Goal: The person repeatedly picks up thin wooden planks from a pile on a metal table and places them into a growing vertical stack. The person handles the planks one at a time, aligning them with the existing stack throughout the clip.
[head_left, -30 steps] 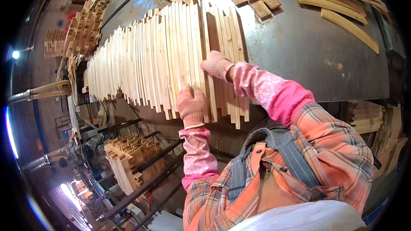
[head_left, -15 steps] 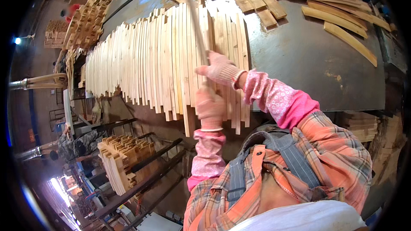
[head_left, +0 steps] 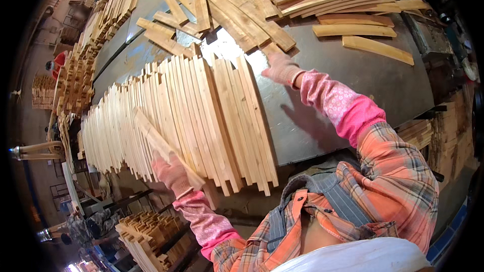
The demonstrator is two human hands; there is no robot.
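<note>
My left hand (head_left: 172,175), in a pinkish knit glove, is closed around a pale wooden strip (head_left: 160,138). That strip slants across a long row of upright-edged wooden strips (head_left: 181,106), its near end sticking out past the table's front edge. My right hand (head_left: 283,69), gloved the same way, is stretched out over the metal table with thumb and fingers apart. Its fingertips are close to the near end of a loose board (head_left: 275,30); whether they touch it I cannot tell.
More loose boards (head_left: 201,7) lie scattered at the back of the metal table (head_left: 348,90), with curved boards (head_left: 378,48) at the far right. Stacked wood (head_left: 75,70) stands at the left. Below the table's front edge is another wood stack (head_left: 146,236) near dark metal bars.
Both hands were together at a strip held over the row. Now my left hand has gone left with a strip, and my right hand has let go and reached away toward the loose boards.
</note>
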